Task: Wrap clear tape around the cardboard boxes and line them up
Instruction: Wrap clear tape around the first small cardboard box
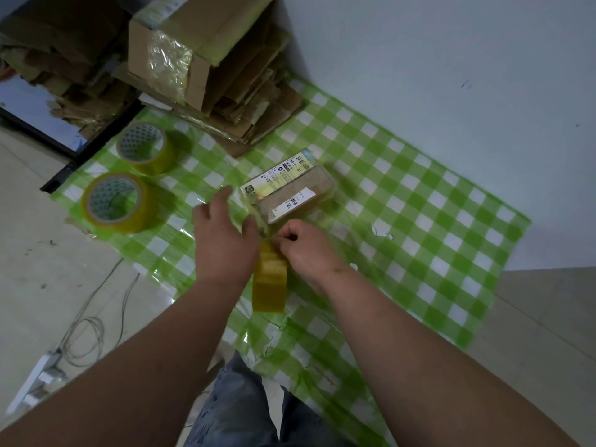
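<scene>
A small cardboard box with printed labels lies on the green checked sheet. Just in front of it stands a yellowish roll of clear tape, between my two hands. My left hand hovers over the box's near left corner with its fingers spread and relaxed. My right hand has its fingers curled at the top of the roll, pinching what looks like the tape's end near the box. The tape strip itself is too clear to make out.
Two more tape rolls, one behind the other, sit at the sheet's left edge. A big box tops a stack of flattened cardboard at the back. A white wall runs along the right; cables lie on the floor left.
</scene>
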Available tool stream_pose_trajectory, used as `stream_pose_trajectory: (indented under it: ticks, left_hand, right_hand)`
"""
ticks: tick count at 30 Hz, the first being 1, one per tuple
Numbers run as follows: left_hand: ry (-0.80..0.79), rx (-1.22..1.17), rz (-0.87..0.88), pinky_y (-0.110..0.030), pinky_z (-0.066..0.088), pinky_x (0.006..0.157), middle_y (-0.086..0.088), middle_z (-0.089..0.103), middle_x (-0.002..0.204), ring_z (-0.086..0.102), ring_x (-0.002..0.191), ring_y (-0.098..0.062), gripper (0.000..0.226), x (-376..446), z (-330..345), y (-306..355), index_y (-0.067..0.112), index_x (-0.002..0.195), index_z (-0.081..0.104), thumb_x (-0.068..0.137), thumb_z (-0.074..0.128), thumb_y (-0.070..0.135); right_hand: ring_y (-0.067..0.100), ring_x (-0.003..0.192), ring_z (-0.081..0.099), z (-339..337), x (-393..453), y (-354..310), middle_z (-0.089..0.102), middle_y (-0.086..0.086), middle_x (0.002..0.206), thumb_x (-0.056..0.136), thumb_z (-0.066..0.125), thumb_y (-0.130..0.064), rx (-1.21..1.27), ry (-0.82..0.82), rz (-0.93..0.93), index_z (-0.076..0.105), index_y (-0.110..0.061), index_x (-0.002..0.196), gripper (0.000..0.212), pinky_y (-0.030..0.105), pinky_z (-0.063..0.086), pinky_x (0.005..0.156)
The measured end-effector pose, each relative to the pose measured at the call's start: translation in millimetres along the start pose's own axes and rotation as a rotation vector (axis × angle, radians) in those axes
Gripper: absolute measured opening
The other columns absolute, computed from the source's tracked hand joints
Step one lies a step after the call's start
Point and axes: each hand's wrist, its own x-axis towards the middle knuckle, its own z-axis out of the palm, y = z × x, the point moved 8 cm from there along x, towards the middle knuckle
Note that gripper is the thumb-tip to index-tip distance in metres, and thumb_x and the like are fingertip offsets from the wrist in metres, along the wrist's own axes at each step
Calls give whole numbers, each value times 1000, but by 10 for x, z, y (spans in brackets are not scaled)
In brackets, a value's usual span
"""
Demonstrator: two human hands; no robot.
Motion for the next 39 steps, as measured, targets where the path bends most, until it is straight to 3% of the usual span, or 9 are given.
stream_pose_trajectory:
  ticks: [3, 5, 8, 13, 18, 22, 26, 34, 39]
  left_hand:
    - [-179, 193, 316, -44, 39, 103, -14, 44, 142, 43, 124, -38, 41, 165, 207, 281, 24, 130, 64, 89, 68, 26]
    - [-283, 312, 358, -42, 31, 107, -7, 43, 148, 33, 130, -38, 41, 229, 325, 323, 30, 130, 65, 89, 70, 30]
    - [-270, 375, 405, -46, 40, 103, -3, 47, 144, 34, 128, -36, 47, 285, 311, 315, 34, 128, 65, 82, 75, 40]
    - [-292, 479, 406, -51, 42, 101, -4, 41, 148, 29, 131, -39, 66, 293, 360, 290, 29, 132, 60, 72, 81, 46]
    - [-234, 489, 458, -49, 40, 99, -10, 45, 141, 33, 124, -43, 56, 343, 393, 327, 22, 127, 63, 75, 81, 34]
    - [-167, 524, 497, -50, 46, 89, -13, 51, 131, 40, 115, -44, 51, 310, 453, 335, 14, 118, 60, 71, 78, 26]
    - [-117, 552, 512, -51, 48, 82, -13, 52, 126, 43, 109, -43, 57, 334, 454, 347, 8, 116, 55, 67, 77, 29]
    - [-206, 437, 558, -44, 39, 96, -10, 53, 133, 42, 116, -43, 75, 309, 374, 269, 10, 125, 57, 61, 89, 32]
    - [-290, 402, 614, -46, 39, 98, -8, 54, 138, 44, 119, -40, 68, 381, 262, 199, 16, 125, 62, 65, 90, 31]
  right_hand:
    - [24, 84, 62, 15, -23, 12, 66, 4, 90, 95, 61, -21, 59, -23, -31, 62, -15, 89, 9, 46, 51, 83]
    - [19, 79, 59, -8, -45, 35, 64, 2, 86, 95, 61, -20, 96, -29, -38, 62, -13, 89, 9, 37, 50, 73]
    - [7, 67, 50, -86, -88, 75, 56, -7, 76, 96, 61, -20, 96, -36, -44, 57, -18, 80, 17, 20, 36, 56]
    - [5, 74, 53, -70, -143, 102, 62, -4, 87, 94, 64, -16, 128, -107, -41, 64, -13, 87, 7, 17, 41, 62]
    - [9, 80, 56, -92, -171, 236, 67, -1, 96, 92, 65, -11, 225, -94, 5, 59, -19, 75, 19, 25, 45, 71]
    - [14, 89, 59, -179, -149, 365, 67, -2, 97, 91, 65, -7, 375, -37, 54, 59, -19, 72, 23, 29, 46, 80]
    - [8, 92, 62, -243, -119, 393, 68, -5, 94, 90, 63, -2, 468, -5, 60, 58, -18, 71, 25, 28, 46, 81]
    - [33, 99, 66, -388, -35, 358, 72, 11, 103, 92, 64, -13, 469, 80, 76, 57, -23, 69, 26, 50, 50, 92]
    - [21, 90, 62, -464, 39, 282, 71, 12, 104, 94, 63, -11, 481, 93, 72, 56, -18, 75, 21, 51, 50, 94]
